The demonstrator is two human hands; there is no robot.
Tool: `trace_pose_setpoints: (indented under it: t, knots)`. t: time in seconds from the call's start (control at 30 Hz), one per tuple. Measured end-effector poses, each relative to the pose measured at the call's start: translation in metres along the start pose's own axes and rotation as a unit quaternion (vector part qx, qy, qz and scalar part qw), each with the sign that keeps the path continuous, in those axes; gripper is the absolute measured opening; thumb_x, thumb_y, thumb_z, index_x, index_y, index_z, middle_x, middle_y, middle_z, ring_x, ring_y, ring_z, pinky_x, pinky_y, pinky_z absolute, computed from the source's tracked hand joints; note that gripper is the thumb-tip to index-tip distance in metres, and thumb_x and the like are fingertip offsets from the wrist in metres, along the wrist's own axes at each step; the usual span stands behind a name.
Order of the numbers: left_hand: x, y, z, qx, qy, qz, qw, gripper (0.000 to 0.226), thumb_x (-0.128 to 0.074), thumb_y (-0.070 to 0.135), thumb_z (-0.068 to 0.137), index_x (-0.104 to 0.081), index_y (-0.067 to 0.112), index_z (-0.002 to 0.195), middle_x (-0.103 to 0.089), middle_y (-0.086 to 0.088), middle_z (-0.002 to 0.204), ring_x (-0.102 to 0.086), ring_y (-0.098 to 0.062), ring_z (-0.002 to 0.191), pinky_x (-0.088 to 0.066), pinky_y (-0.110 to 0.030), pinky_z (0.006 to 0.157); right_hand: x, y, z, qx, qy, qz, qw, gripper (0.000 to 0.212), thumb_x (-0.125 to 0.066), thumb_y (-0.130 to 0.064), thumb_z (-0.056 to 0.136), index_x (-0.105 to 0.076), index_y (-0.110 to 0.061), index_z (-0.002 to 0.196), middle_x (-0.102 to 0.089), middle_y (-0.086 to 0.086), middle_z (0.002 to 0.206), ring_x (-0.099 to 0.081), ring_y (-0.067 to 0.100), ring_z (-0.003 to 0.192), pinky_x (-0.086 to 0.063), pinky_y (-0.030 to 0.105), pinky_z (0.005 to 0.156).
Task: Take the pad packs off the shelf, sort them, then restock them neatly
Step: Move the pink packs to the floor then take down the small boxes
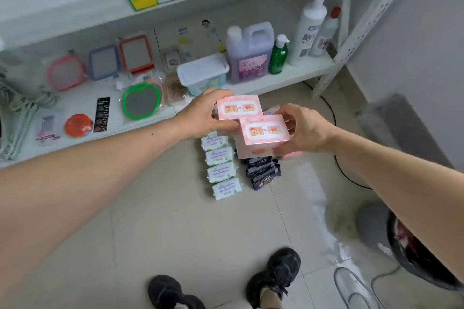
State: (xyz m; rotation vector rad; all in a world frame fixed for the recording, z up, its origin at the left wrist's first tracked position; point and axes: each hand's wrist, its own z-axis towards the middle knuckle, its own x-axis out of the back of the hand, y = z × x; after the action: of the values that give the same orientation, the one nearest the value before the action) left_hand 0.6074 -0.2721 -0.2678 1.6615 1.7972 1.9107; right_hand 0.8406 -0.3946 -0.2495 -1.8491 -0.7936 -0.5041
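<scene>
My left hand [203, 115] grips one pink pad box [238, 107] and my right hand [305, 129] grips a second pink pad box [263, 130]. Both boxes are held side by side in the air, just in front of the low white shelf [283, 78]. On the floor below them lies a row of several pale green pad packs [221, 168]. To its right sits a pile of black pad packs [263, 170]. More pink packs [272, 109] peek out behind the boxes, mostly hidden.
The shelf holds a white lidded tub [203, 71], a purple detergent jug [249, 54], a green pump bottle [278, 55], white bottles [310, 30] and several framed mirrors [136, 54]. A black cable [336, 158] and dark bin [414, 253] are at right. My shoes [273, 276] stand on the tiled floor.
</scene>
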Motion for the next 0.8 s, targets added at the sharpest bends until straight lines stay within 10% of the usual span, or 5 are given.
trace_pose_setpoints:
  t: [0.1, 0.3, 0.43, 0.57, 0.8]
  knots:
    - [-0.066, 0.008, 0.030, 0.001, -0.032, -0.035, 0.999, 0.071, -0.086, 0.033, 0.068, -0.052, 0.024, 0.129, -0.054, 0.004, 0.125, -0.051, -0.012, 0.116, -0.047, -0.036, 0.099, -0.009, 0.072, -0.011, -0.025, -0.001, 0.020, 0.999, 0.071, -0.088, -0.028, 0.052, -0.050, -0.022, 0.111, -0.065, -0.007, 0.103, -0.064, 0.012, 0.087, -0.050, 0.019, 0.075]
    - [-0.194, 0.001, 0.076, 0.000, -0.115, -0.032, 0.993, 0.078, -0.090, 0.031, 0.060, -0.053, 0.025, 0.129, -0.055, 0.008, 0.122, -0.051, -0.006, 0.113, -0.039, -0.012, 0.091, -0.053, 0.198, -0.029, -0.083, -0.027, 0.083, 0.993, 0.099, -0.087, -0.016, 0.057, -0.033, -0.034, 0.139, -0.061, -0.007, 0.109, -0.063, 0.017, 0.090, -0.052, 0.028, 0.086]
    - [-0.270, -0.027, 0.109, -0.009, -0.163, -0.024, 0.986, 0.084, -0.092, 0.031, 0.057, -0.054, 0.020, 0.132, -0.055, 0.009, 0.119, -0.052, -0.009, 0.113, -0.043, -0.029, 0.099, -0.097, 0.267, -0.033, -0.124, -0.021, 0.107, 0.986, 0.097, -0.086, -0.016, 0.059, -0.035, -0.033, 0.140, -0.062, -0.008, 0.110, -0.062, 0.016, 0.095, -0.051, 0.027, 0.087]
    - [-0.336, -0.054, 0.151, 0.012, -0.230, -0.088, 0.969, 0.087, -0.092, 0.021, 0.059, -0.051, 0.022, 0.136, -0.053, 0.009, 0.127, -0.053, -0.007, 0.118, -0.047, -0.032, 0.102, -0.141, 0.335, -0.029, -0.186, 0.042, 0.152, 0.970, 0.081, -0.086, -0.014, 0.060, -0.048, -0.029, 0.129, -0.061, -0.015, 0.106, -0.061, 0.007, 0.092, -0.044, 0.004, 0.070]
    - [-0.445, -0.086, 0.239, -0.021, -0.280, 0.012, 0.960, 0.041, -0.062, 0.040, 0.090, -0.060, 0.020, 0.125, -0.054, 0.002, 0.116, -0.054, -0.013, 0.111, -0.044, -0.026, 0.097, -0.216, 0.440, 0.000, -0.250, 0.124, 0.193, 0.941, 0.071, -0.087, -0.018, 0.063, -0.049, -0.030, 0.121, -0.054, -0.026, 0.090, -0.054, -0.009, 0.077, -0.039, 0.005, 0.063]
